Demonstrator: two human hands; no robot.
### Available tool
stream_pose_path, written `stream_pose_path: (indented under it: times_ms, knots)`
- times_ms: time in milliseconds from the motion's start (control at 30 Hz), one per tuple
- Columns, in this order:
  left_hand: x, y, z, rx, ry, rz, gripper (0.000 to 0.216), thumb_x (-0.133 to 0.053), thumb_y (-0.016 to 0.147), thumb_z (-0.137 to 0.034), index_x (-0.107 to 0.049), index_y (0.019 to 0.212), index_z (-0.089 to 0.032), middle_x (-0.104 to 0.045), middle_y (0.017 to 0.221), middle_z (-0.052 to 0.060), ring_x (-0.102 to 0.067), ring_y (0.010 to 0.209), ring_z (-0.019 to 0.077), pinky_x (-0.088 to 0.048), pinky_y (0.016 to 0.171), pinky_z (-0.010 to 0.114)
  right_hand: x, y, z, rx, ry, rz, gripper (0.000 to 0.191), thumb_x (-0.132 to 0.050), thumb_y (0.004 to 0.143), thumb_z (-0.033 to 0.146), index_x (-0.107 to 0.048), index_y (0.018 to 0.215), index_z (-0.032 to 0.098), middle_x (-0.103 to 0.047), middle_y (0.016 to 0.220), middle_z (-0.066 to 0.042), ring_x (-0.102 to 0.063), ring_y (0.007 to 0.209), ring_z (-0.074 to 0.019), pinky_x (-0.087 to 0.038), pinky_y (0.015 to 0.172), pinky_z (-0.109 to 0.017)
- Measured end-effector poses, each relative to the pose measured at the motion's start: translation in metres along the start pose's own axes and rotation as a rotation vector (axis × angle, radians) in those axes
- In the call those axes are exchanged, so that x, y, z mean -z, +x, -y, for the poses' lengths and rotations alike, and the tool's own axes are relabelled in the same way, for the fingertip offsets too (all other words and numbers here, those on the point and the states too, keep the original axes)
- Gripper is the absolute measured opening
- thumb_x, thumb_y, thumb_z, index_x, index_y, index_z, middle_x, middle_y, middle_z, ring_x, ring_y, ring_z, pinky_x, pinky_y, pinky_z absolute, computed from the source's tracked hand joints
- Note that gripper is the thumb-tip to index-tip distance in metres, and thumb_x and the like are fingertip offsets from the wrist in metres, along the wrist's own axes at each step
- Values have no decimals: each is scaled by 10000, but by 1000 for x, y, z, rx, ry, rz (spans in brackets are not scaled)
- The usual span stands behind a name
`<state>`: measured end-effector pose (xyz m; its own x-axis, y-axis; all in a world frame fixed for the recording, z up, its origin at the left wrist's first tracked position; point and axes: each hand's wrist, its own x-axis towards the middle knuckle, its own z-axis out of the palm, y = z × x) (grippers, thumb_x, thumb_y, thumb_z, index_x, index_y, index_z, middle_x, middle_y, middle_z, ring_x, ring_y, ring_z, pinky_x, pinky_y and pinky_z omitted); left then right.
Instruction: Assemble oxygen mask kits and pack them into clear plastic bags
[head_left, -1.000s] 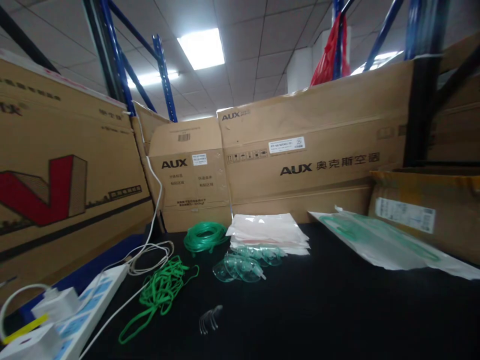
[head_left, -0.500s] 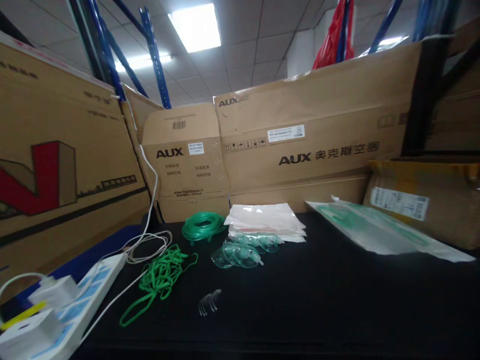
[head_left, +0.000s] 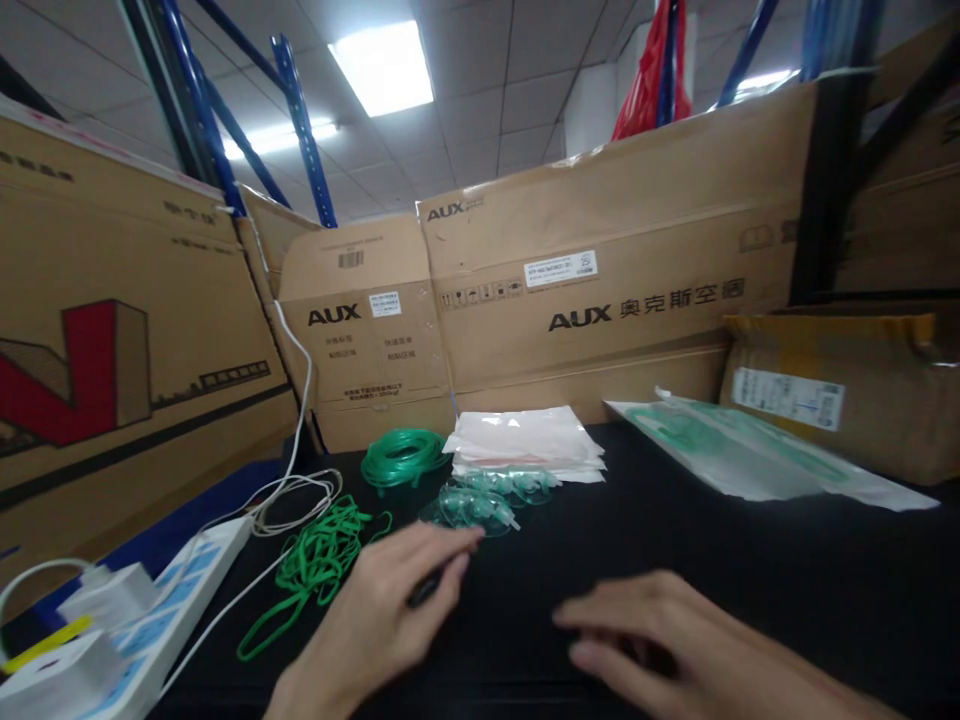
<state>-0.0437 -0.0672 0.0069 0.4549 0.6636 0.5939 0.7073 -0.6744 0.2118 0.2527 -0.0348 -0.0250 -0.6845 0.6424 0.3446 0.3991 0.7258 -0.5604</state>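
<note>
My left hand reaches over the black table with its thumb and forefinger apart, and I see nothing between them. Its fingertips are just in front of the clear green plastic masks, and I cannot tell if they touch. To the right, my right hand hovers low with fingers stretched and thumb apart, holding nothing visible; it is slightly blurred. Left of my left hand lies a tangle of green elastic cord. Behind it, a coil of green tubing rests beside a stack of white bags.
A power strip with plugged-in adapters and a white cable takes up the left side. At the right lies a clear bag with green contents, before a cardboard box. Cardboard panels wall the back.
Both hands have come into view from below. The small thin metal strips at the table's front are now hidden behind my left hand. The view has shifted slightly.
</note>
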Motion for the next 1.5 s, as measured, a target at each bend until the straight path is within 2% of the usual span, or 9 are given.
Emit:
stream_pose_path:
  times_ms: [100,300,633,867,1067,1167,1233,1333,1500]
  knots:
    - [12,32,37,74,182,43,320,-573,1028,-302,-657,1334,-264,-718,1297,69,-666,1201,238,-531,1069,405,6,55,1,3,-180,-153,287,-582,1021,346,-708,1260,252,-720,1231,-104,-703,1097,-293,-542,1005,-410]
    - [-2,40,78,109,232,68,260,-564,1035,-350,-721,1219,-251,-762,1196,66,-690,1127,254,-522,1037,459,-11,115,-1,-25,-269,-176,275,-607,1007,273,-689,1237,147,-656,1276,-179,-698,1123,-330,-553,971,-433]
    - [-5,32,89,107,172,133,274,-560,1044,-405,-712,1230,-274,-719,1237,41,-640,1175,226,-455,1080,398,-29,111,-4,-70,-315,-105,305,-596,1014,236,-630,1292,115,-617,1350,-217,-662,1200,-361,-541,991,-463]
    - [-6,32,86,108,143,144,257,-565,1043,-385,-715,1207,-255,-715,1202,41,-643,1133,220,-475,1049,368,-33,105,-13,-21,-242,-105,341,-590,978,172,-572,1318,183,-687,1279,-146,-673,1163,-296,-526,964,-398]
    - [-7,33,87,123,124,113,287,-563,1037,-418,-714,1231,-269,-722,1227,47,-646,1167,234,-470,1078,396,-23,111,-9,-92,-120,-266,299,-568,995,288,-583,1282,207,-733,1159,-132,-711,985,-276,-520,864,-388]
    - [1,33,79,164,126,42,308,-552,1040,-423,-711,1245,-258,-710,1271,67,-632,1212,254,-460,1103,426,-17,106,0,-107,-34,-316,276,-578,985,328,-599,1230,204,-726,901,-56,-678,753,-209,-528,737,-329]
    - [10,27,68,192,113,13,303,-528,1051,-423,-730,1194,-248,-722,1229,67,-655,1170,243,-495,1066,398,-18,93,6,-118,70,-300,249,-580,976,368,-607,1151,194,-687,817,-26,-647,664,-178,-526,642,-287]
    - [22,2,47,259,36,102,272,-568,1031,-444,-751,1151,-282,-734,1168,33,-687,1110,214,-530,1023,340,-26,65,10,-145,411,-203,254,-612,943,417,-627,1076,201,-700,905,-39,-680,776,-178,-556,694,-272]
    - [20,-43,32,417,62,235,499,-714,915,-502,-632,1386,-358,-613,1408,53,-606,1286,281,-467,1135,434,-37,34,6,-213,563,-192,318,-691,886,490,-679,1042,214,-726,933,-55,-679,826,-205,-561,713,-300]
